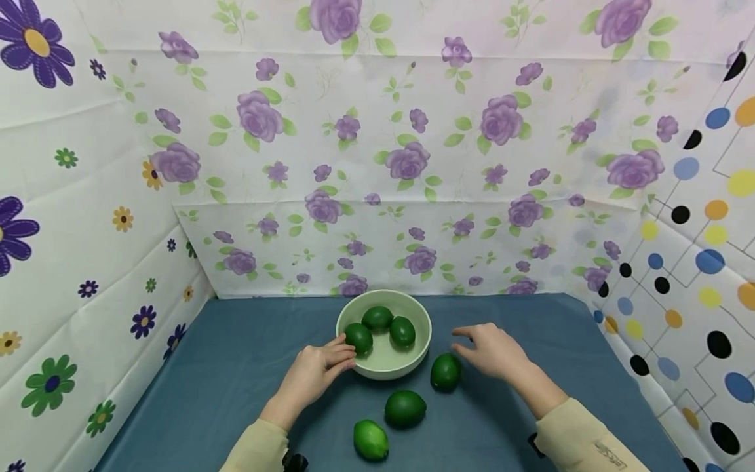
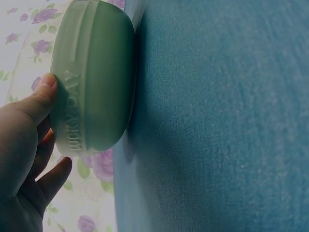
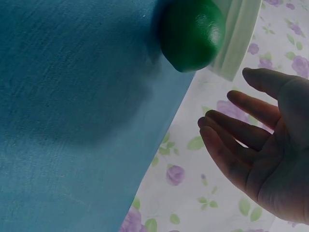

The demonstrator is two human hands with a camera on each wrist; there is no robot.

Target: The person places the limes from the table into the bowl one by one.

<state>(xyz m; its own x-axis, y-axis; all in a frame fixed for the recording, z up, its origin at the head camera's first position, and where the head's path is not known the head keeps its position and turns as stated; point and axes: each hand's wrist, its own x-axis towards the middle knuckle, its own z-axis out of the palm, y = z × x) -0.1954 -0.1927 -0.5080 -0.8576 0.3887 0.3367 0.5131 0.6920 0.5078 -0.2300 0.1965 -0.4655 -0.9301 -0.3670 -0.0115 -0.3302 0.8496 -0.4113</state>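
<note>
The bowl (image 1: 383,373) is pale green, fruits (image 1: 405,409) deeper green, tabletop (image 1: 236,373) blue, backdrop (image 1: 374,147) purple floral on white.

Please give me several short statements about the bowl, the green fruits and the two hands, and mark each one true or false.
1. The smooth, light green round bowl contains three glossy green oval fruits. True.
2. Three loose green fruits lie on the blue cloth outside the bowl. True.
3. The left hand lies flat on the cloth, away from the bowl. False: it touches the bowl's rim.
4. The right hand grips a fruit. False: it holds nothing, near the loose fruit closest to the bowl.
5. The loose fruit farthest from the bowl is the lightest green of the three. True.
6. The bowl's outside is without lettering. False: raised letters show there.
</note>
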